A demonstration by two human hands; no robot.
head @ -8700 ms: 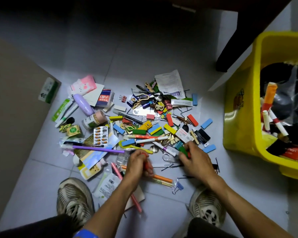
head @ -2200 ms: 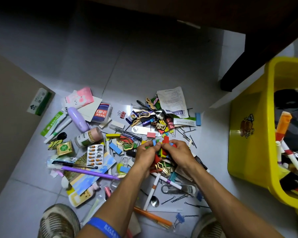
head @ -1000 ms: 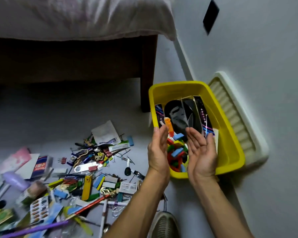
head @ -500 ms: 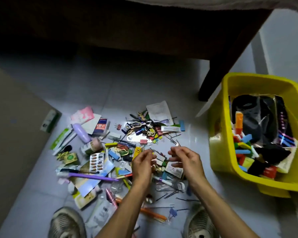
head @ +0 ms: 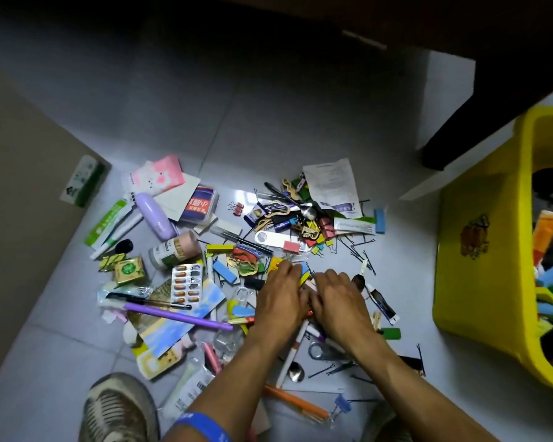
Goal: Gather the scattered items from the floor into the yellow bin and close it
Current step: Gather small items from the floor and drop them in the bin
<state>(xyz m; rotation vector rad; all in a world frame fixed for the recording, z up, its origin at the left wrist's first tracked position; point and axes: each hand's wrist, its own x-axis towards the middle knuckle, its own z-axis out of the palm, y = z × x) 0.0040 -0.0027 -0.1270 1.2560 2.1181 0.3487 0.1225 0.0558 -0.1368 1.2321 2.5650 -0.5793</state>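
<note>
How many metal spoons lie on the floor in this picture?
2. One metal spoon lies in the far clutter, just below the white paper packet. The second spoon lies nearer, between the person's forearms, beside the white pen. Others may be hidden under the pile.

A yellow plastic bin (head: 479, 275) is seen standing open at the right edge of the tiled floor, partly filled with coloured blocks and markers. The scattered items (head: 237, 250), among them pens, binder clips, hairpins, pill blisters, blocks and leaflets, are spread in a heap across the floor's middle.
</note>
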